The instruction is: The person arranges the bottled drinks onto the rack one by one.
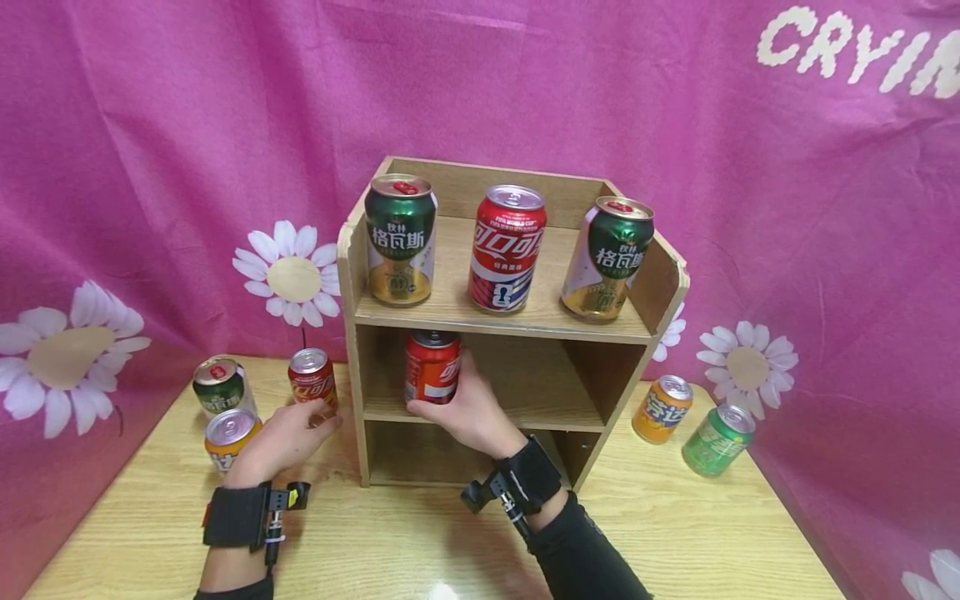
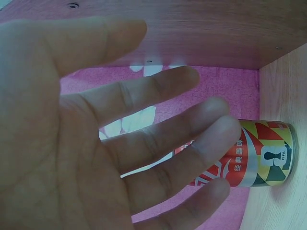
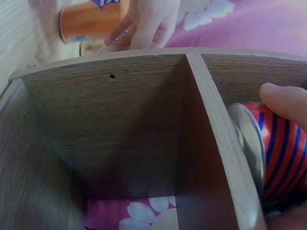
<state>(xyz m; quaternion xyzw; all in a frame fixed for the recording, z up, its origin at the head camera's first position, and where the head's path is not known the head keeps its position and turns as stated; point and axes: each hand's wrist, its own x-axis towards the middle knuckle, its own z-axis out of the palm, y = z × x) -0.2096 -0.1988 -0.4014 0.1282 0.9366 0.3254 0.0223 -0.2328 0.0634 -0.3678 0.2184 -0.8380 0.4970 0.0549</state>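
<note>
My right hand (image 1: 480, 408) grips a red Coca-Cola can (image 1: 431, 371) in the left part of the middle shelf of a small wooden shelf unit (image 1: 480, 331). Its thumb crosses the front of that can. In the right wrist view the can's metal end (image 3: 250, 143) shows at the shelf board, with blue stripes on its side. Left of the unit, my left hand (image 1: 285, 437) has its fingers spread loosely and holds nothing. Just beyond those fingers another red Coca-Cola can (image 2: 268, 153) stands on the table, partly hidden by them.
On the unit's top stand a green-and-gold can (image 1: 401, 242), a red Coca-Cola can (image 1: 507, 250) and another green-and-gold can (image 1: 609, 260). A green-topped can (image 1: 221, 387) and an orange can (image 1: 231, 433) stand left; an orange can (image 1: 662, 410) and a green can (image 1: 717, 442) right.
</note>
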